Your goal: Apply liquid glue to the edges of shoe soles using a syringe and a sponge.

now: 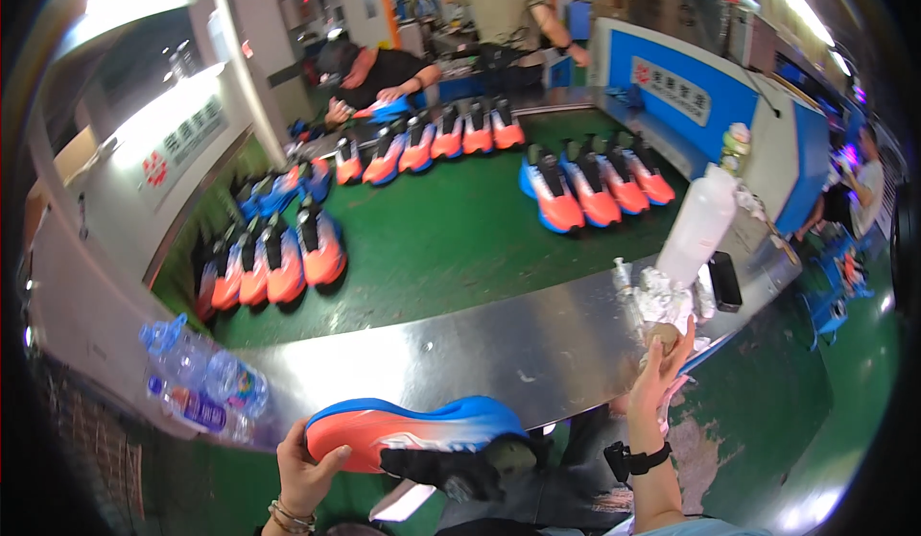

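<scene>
An orange running shoe (393, 430) with a blue sole lies on its side in the air before the metal ledge, sole facing away from me. My left hand (309, 469) is closed around its toe end, thumb on the upper. At the right, my right hand (662, 373) reaches over the ledge, its fingers around a small tan piece (662, 335) whose kind is unclear. Just beyond the fingers is a crumpled white cloth or paper (662, 298). A white plastic bottle (700, 229) stands behind that, with a black phone (726, 282) beside it.
Rows of orange shoes (285, 262) stand on a green belt (432, 229) beyond the metal ledge (432, 354). Clear drink bottles (206, 378) stand at the left end. A small clear bottle (622, 274) is near the cloth. Across the belt, a person (374, 80) handles another shoe.
</scene>
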The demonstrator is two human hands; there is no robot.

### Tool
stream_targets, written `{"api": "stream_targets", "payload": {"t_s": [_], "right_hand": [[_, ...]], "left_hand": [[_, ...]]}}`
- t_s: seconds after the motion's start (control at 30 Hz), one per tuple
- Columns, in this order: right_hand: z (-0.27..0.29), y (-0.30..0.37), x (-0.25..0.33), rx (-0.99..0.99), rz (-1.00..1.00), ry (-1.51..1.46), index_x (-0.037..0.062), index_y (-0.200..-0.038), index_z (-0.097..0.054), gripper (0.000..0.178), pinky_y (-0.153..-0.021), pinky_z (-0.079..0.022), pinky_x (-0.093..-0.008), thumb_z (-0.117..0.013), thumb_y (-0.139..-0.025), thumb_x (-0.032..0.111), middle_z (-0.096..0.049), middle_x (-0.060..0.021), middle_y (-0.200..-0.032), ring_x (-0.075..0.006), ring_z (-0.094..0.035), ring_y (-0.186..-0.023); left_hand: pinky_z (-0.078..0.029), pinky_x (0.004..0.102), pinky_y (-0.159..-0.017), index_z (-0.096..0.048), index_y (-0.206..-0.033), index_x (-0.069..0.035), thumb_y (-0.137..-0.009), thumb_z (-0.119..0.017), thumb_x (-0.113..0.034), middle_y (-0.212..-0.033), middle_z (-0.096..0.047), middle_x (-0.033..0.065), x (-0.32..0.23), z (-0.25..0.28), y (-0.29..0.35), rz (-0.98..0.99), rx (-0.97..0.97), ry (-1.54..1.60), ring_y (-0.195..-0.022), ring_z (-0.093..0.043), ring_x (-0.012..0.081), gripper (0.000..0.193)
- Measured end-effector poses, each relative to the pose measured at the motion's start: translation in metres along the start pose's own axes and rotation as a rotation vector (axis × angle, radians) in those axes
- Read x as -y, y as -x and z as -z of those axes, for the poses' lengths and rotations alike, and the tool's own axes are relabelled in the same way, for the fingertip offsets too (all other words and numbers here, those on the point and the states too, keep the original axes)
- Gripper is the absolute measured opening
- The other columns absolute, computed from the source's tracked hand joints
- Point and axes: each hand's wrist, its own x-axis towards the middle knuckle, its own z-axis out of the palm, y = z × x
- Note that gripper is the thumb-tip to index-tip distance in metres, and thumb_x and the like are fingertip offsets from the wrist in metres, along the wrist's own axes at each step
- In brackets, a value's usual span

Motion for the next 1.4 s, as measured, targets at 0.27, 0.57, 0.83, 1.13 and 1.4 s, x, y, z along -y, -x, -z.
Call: {"api": "stream_targets", "payload": {"t_s": [0.27,0.57,0.83,1.13,1.4], "right_hand": [[0.047,-0.007,-0.023,0.128,-0.272,-0.311,-0.0001,-0.110,-0.049,0.027,-0.058,-0.039,-0.0208,-0.043,-0.091,0.017,-0.051,-0.0019,-0.075,-0.0086,-0.047,-0.066],[0.046,-0.009,0.066,0.439,-0.323,-0.521,0.0023,-0.117,-0.040,0.066,-0.071,-0.045,-0.0356,-0.048,-0.078,0.055,-0.047,-0.0126,-0.101,-0.0251,-0.054,-0.083],[0.028,-0.030,0.151,1.007,-0.235,-1.245,0.0126,-0.081,-0.055,0.039,-0.047,-0.050,-0.0332,-0.038,-0.088,0.047,-0.055,-0.0085,-0.075,-0.0255,-0.056,-0.049],[0.025,-0.023,0.154,0.881,-0.380,-1.122,0.0155,-0.071,-0.058,0.030,-0.041,-0.050,-0.0311,-0.043,-0.089,0.034,-0.059,-0.0076,-0.067,-0.0275,-0.057,-0.045],[0.025,-0.053,0.133,1.194,-0.397,-1.235,0.0141,-0.070,-0.061,0.035,-0.046,-0.052,-0.0358,-0.039,-0.090,0.032,-0.060,-0.0108,-0.070,-0.0324,-0.058,-0.049]], "left_hand": [[-0.046,0.0279,-0.072,-0.048,-0.103,0.003,-0.063,-0.071,-0.009,-0.090,-0.060,0.0138,-0.046,-0.123,-0.070,-0.595,0.196,-0.138,-0.079,-0.058,0.0179,0.048],[-0.042,0.0315,-0.075,-0.048,-0.102,0.004,-0.068,-0.066,-0.037,-0.090,-0.058,0.0151,-0.030,-0.134,-0.085,-0.706,0.228,-0.117,-0.083,-0.054,0.0211,0.056],[-0.045,0.0328,-0.072,-0.048,-0.098,0.008,-0.064,-0.070,-0.045,-0.089,-0.060,0.0176,-0.049,-0.168,-0.107,-0.877,0.437,0.060,-0.079,-0.057,0.0235,0.066],[-0.044,0.0342,-0.070,-0.046,-0.099,0.006,-0.064,-0.059,-0.062,-0.085,-0.055,0.0194,-0.040,-0.173,-0.111,-0.967,0.484,-0.060,-0.076,-0.055,0.0253,0.077],[-0.050,0.0330,-0.055,-0.045,-0.097,0.008,-0.062,-0.063,-0.058,-0.081,-0.053,0.0213,-0.046,-0.174,-0.121,-1.016,0.568,-0.054,-0.069,-0.055,0.0254,0.077]]}}
